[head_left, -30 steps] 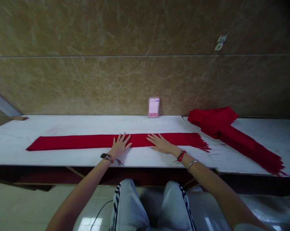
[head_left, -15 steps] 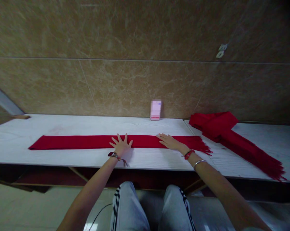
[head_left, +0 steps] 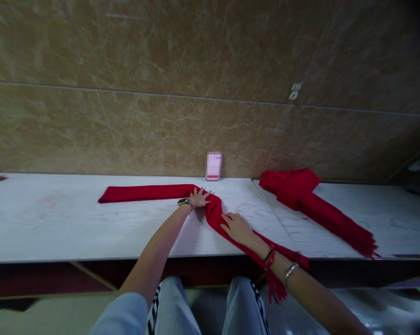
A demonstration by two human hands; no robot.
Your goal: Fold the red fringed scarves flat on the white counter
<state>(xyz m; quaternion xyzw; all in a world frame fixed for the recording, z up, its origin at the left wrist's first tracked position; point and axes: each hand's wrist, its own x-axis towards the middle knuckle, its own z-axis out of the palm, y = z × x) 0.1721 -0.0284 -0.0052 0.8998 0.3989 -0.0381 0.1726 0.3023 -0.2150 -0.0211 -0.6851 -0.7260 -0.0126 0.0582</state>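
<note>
A long red scarf point(head_left: 147, 192) lies along the white table, its left part straight and its right part bent toward me. Its fringed end point(head_left: 276, 286) hangs over the table's front edge. My left hand point(head_left: 199, 199) is spread open on the scarf at the bend. Farther right, my right hand point(head_left: 238, 229) rests on the slanting part with fingers stretched out, and that forearm covers some of the cloth. Neither hand grips the fabric.
A second red scarf point(head_left: 309, 204), folded over itself, lies on the table's right section. A small pink-and-white box point(head_left: 214, 166), blurred, stands against the tiled wall point(head_left: 143, 125). The white tabletop point(head_left: 73, 228) ends close to my knees.
The scarf was straight; its right part now bends toward me and its fringe has come over the front edge. Both hands shifted rightward relative to the table. The view turned slightly.
</note>
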